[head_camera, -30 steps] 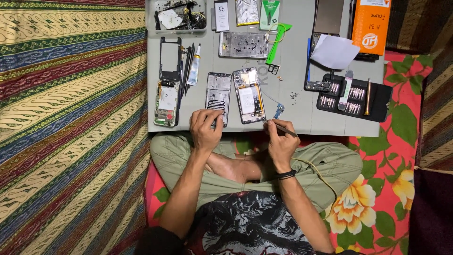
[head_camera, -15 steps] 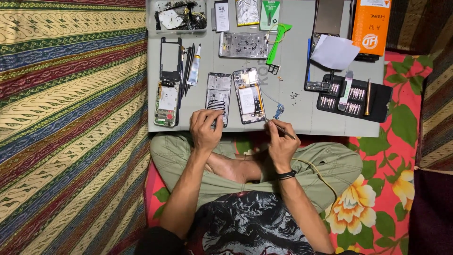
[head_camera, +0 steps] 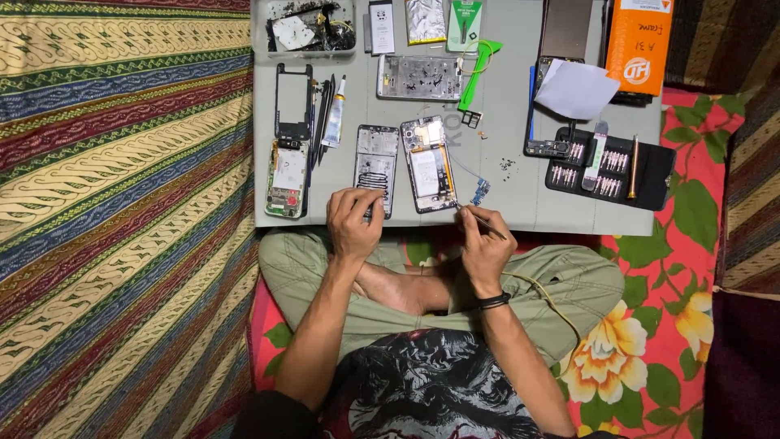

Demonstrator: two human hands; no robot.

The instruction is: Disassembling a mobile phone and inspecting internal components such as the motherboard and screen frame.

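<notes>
your left hand [head_camera: 354, 221] grips a phone frame [head_camera: 375, 168]; your right hand [head_camera: 484, 242] pinches tweezers [head_camera: 479, 219] beside the opened phone [head_camera: 428, 163]. an orange box [head_camera: 639, 36] stands top right.

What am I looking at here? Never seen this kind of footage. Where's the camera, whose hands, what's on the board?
There is no machine: a person sits cross-legged and works with bare hands. The single view comes from a camera worn on the head, looking straight down.

In front lies a grey work board on patterned cloth. On it are an opened phone with its insides showing, a phone frame beside it, another stripped phone body at the left, a glue tube, a green plastic tool, a black bit case and an orange box.

The left hand rests on the lower end of the phone frame. The right hand holds a thin tool, probably tweezers, with its tip near the opened phone's lower corner.
</notes>
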